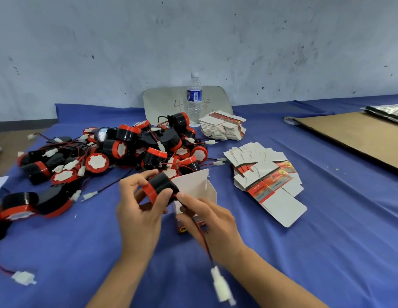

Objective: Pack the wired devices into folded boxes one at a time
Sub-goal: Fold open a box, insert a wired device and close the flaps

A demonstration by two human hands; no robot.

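Nearest, a blurred white plastic connector (222, 283) dangles from a red-and-black wire (202, 238), pinched in the curled fingers of the right hand (207, 221). The left hand (138, 210) grips a round black-and-red wired device (160, 185) just beside an open white folded cardboard box (198, 187). Bare blue-clothed bench (304, 252) lies to the right, with a heap of matching devices (127, 147) beyond.

L hand (138, 210), R hand (208, 220), forearms bare.

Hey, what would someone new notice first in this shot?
At centre, the left hand grips a black-and-red device while the right hand pinches its wire, beside an open white box. Behind, a heap of similar devices sprawls left; flat box blanks fan out right.
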